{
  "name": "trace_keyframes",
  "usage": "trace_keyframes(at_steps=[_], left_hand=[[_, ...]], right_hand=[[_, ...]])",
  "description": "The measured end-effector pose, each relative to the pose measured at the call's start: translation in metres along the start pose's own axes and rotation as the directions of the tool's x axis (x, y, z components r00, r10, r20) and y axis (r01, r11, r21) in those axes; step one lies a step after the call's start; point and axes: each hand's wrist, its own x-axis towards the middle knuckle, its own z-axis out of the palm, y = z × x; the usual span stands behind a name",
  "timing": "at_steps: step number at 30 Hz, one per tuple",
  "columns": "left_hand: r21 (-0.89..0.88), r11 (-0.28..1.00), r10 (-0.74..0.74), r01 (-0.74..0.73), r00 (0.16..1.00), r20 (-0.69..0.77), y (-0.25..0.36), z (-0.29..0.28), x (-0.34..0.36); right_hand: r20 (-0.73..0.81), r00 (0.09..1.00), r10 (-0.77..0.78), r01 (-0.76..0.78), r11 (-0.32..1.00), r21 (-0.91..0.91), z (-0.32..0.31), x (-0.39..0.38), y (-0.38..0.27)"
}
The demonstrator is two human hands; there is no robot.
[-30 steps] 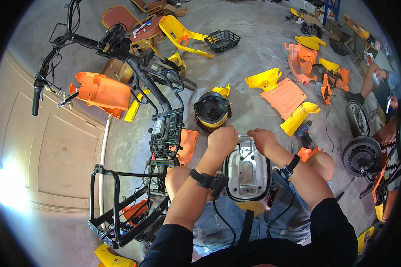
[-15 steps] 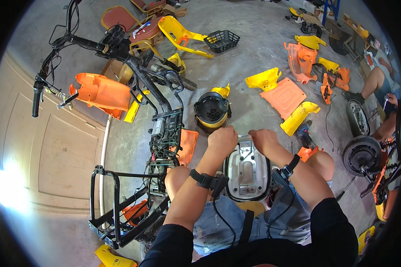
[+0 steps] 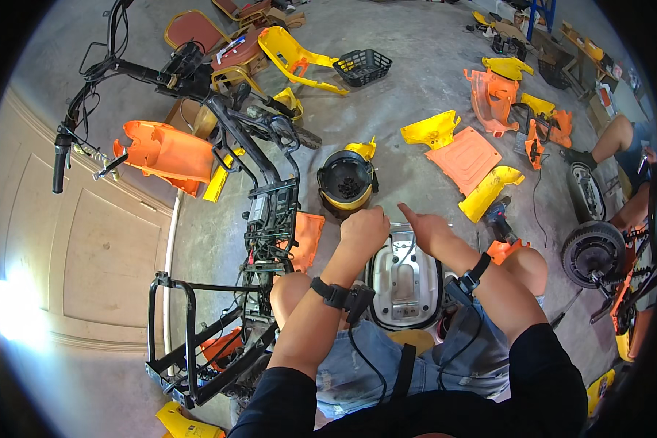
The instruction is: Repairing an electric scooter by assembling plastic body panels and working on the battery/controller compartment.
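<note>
Between my knees lies a scooter seat (image 3: 405, 281), its silver-grey underside facing up and a black rim around it. My left hand (image 3: 365, 228) is closed at the seat's far left corner. What its fingers hold, if anything, is hidden. At the far right corner is my right hand (image 3: 432, 232), with one finger stretched out to the left and the others mostly hidden under the hand. A thin dark strand shows on the seat beside this hand. Just beyond my left hand stands a round black-and-yellow container (image 3: 348, 182) with small dark pieces inside.
A bare scooter frame (image 3: 270, 175) stands on my left. Orange panels (image 3: 466, 160) and yellow panels (image 3: 493, 193) lie ahead, with a power drill (image 3: 500, 221) by my right knee. At right, a person sits near a wheel (image 3: 593, 255) and another seat (image 3: 587, 191). A black basket (image 3: 363, 67) lies farther off.
My right hand has shifted slightly right, and one of its fingers now sticks out, lifted off the seat's corner. My left hand and the seat have stayed in place.
</note>
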Motion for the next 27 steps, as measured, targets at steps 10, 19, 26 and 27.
trace_keyframes(at_steps=[10,19,26,27], left_hand=[[0.022,1.0,0.014,-0.013,0.999,-0.039,-0.001,0.0,0.0],[-0.002,1.0,0.025,-0.025,0.999,-0.042,-0.002,0.004,0.0],[-0.005,1.0,0.03,-0.03,1.0,0.0,0.001,0.005,0.004],[0.008,1.0,0.026,-0.026,0.999,0.018,0.001,0.005,0.004]], right_hand=[[-0.282,0.916,-0.286,0.219,0.944,-0.247,0.013,-0.001,0.016],[-0.034,0.999,-0.028,0.017,0.953,-0.303,0.018,-0.001,0.025],[0.351,0.925,0.147,-0.032,0.949,-0.314,0.007,-0.005,0.026],[0.34,0.929,0.145,-0.041,0.955,-0.295,0.002,-0.01,0.028]])
